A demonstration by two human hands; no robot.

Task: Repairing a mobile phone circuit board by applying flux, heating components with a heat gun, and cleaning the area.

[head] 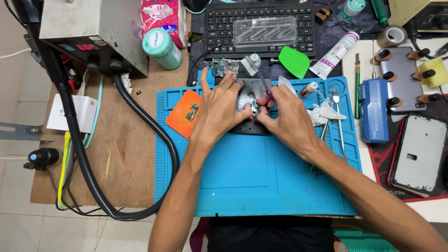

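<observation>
My left hand [218,108] lies flat on a dark phone body [252,88] that rests on the blue work mat [261,186], fingers spread and pressing it down. My right hand [284,117] grips a purple-handled toothbrush [257,70], its white bristle head pointing away from me, the handle running down into my fingers. A small circuit part [250,103] shows between both thumbs, partly hidden by them.
An orange card with a small board [185,112] lies left of my hand. Tweezers [337,116], a white cloth, a blue box [373,109], a green pick [295,60], a keyboard [261,23], a hot-air station [93,32] with its black hose, and a phone frame [420,154] surround the mat.
</observation>
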